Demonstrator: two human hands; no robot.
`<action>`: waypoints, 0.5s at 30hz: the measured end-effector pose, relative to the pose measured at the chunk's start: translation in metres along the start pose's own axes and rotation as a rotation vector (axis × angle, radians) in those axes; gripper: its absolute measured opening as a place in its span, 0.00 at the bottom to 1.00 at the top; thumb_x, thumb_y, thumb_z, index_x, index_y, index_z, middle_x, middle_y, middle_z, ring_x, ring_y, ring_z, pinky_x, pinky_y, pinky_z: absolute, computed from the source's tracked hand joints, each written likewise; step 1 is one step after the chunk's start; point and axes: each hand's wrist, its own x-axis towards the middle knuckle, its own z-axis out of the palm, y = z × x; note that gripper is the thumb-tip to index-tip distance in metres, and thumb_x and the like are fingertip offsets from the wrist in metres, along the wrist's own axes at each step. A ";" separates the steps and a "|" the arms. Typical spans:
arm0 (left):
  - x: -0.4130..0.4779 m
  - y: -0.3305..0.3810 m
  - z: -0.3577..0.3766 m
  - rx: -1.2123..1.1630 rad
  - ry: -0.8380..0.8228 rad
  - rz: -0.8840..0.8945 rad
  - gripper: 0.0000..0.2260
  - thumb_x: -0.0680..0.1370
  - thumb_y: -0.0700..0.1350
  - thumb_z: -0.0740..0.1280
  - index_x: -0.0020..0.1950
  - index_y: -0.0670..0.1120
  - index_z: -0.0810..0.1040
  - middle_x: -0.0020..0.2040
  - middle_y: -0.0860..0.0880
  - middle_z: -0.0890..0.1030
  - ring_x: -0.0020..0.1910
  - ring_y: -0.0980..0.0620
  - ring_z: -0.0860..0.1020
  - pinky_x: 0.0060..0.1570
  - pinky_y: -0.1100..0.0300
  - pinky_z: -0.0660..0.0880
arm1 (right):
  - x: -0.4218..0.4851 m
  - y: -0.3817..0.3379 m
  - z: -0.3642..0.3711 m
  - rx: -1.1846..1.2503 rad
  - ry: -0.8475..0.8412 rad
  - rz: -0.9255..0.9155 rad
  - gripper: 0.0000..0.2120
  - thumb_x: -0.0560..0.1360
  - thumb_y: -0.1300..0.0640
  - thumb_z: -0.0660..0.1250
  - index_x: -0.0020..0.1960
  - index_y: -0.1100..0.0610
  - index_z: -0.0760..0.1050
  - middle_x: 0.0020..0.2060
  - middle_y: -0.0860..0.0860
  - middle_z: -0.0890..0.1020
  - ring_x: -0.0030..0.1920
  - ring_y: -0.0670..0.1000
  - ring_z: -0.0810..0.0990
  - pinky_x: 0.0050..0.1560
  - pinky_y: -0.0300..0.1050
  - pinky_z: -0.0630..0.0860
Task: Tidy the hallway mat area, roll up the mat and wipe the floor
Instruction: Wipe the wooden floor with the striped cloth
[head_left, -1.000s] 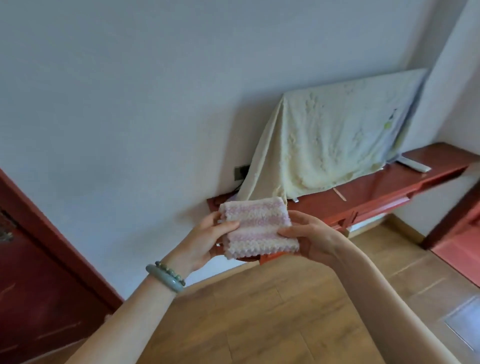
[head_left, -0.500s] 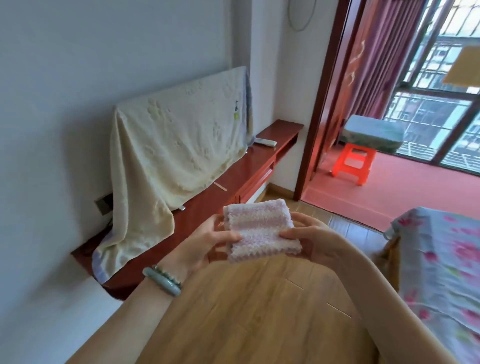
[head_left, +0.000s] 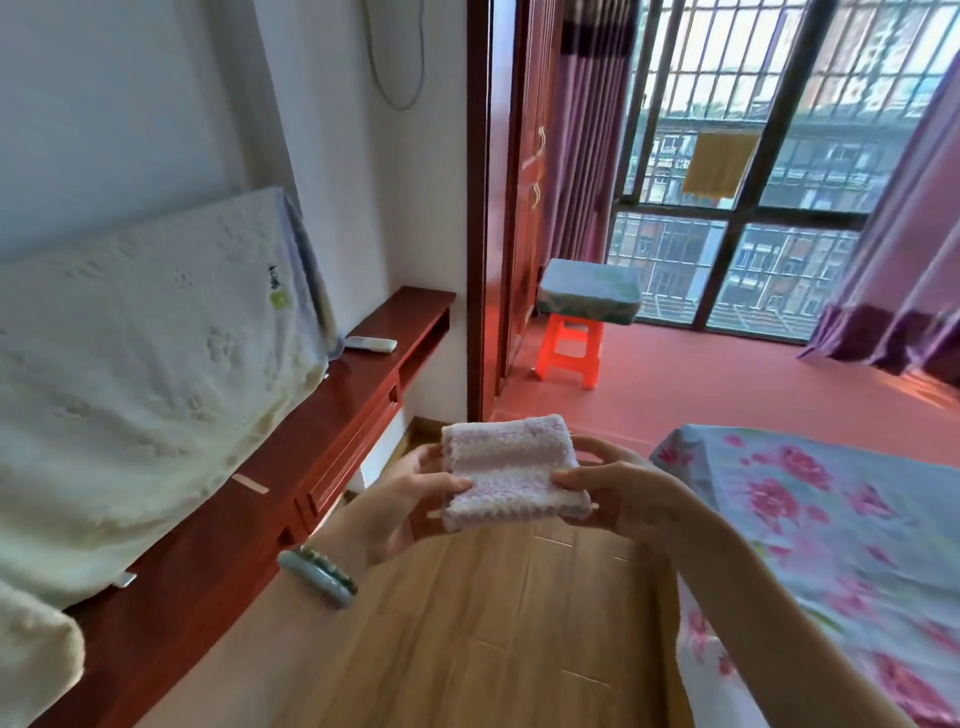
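The folded pink-and-white cloth (head_left: 511, 472) was held up in front of the person, over the wooden floor (head_left: 467, 623), with the left hand (head_left: 410, 499) pinching its left edge under the thumb and the right hand (head_left: 623, 493) pinching its right edge, fingers curled behind. The grip and the fold looked the same as a second before; what had changed was the view, which had swung from a blank wall and the draped cream cover (head_left: 145, 374) round to the red cabinet surface (head_left: 291, 467), the doorway, an orange stool (head_left: 569, 348) on the red balcony floor and the floral bed (head_left: 831, 545) at the right edge. That suggested a person turning with the cloth ready — probably looking for the spot to wipe. No mat showed anywhere here, so whether it was already rolled could not be told, and the wiping itself had not begun — the cloth was well clear of the floor.
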 end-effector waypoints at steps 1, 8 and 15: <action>0.016 0.003 0.005 0.002 -0.007 0.009 0.26 0.64 0.37 0.72 0.61 0.45 0.73 0.51 0.45 0.82 0.43 0.49 0.82 0.35 0.57 0.79 | 0.006 -0.006 -0.011 0.005 0.008 -0.008 0.30 0.60 0.69 0.72 0.62 0.58 0.73 0.41 0.57 0.84 0.36 0.53 0.83 0.31 0.45 0.80; 0.114 0.031 0.021 -0.011 -0.067 0.001 0.26 0.68 0.39 0.72 0.64 0.44 0.71 0.53 0.44 0.83 0.47 0.48 0.82 0.41 0.54 0.81 | 0.056 -0.042 -0.069 0.048 0.041 -0.030 0.27 0.62 0.69 0.70 0.60 0.58 0.72 0.41 0.57 0.83 0.38 0.54 0.82 0.36 0.48 0.82; 0.230 0.063 0.012 0.020 -0.127 -0.012 0.25 0.68 0.38 0.71 0.64 0.45 0.70 0.53 0.45 0.82 0.45 0.48 0.82 0.44 0.51 0.80 | 0.142 -0.076 -0.112 0.102 0.120 -0.050 0.27 0.62 0.70 0.69 0.60 0.58 0.72 0.40 0.56 0.83 0.36 0.52 0.83 0.34 0.45 0.82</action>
